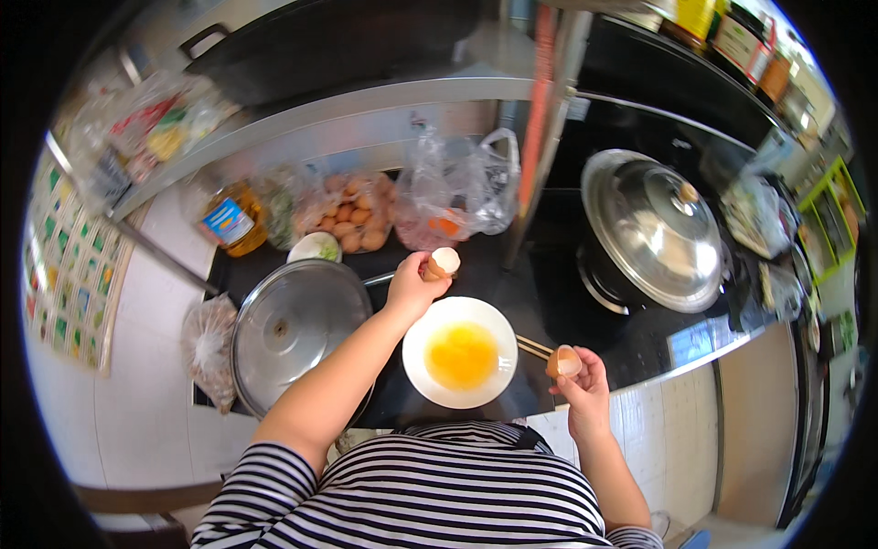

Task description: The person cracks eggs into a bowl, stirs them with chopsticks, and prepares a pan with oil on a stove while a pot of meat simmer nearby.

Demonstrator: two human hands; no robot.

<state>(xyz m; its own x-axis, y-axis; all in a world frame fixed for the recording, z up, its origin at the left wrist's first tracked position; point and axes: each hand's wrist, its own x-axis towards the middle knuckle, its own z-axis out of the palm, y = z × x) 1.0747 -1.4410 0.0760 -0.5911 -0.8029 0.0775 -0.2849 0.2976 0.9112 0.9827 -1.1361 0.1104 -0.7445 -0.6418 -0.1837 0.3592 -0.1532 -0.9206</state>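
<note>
My left hand (413, 285) reaches past the far left side of a white bowl (506, 370) and holds brown eggshell pieces (442, 264), whose pale inside faces up. To the right of the bowl, my right hand (584, 386) grips another broken eggshell (564, 361), its hollow side showing. Yellow yolks and egg white (461, 355) lie in the bowl; how many yolks I cannot tell. Wooden chopsticks (534, 345) rest between the bowl and my right hand, their right ends hidden by the shell and fingers.
A large metal lid (295, 329) lies at left. Behind stand an oil bottle (236, 219), a bag of eggs (350, 216), a small bowl with chopped greens (315, 247) and plastic bags (459, 185). At right, a lidded pot (651, 233) sits on the stove. A metal shelf (384, 92) overhangs the counter.
</note>
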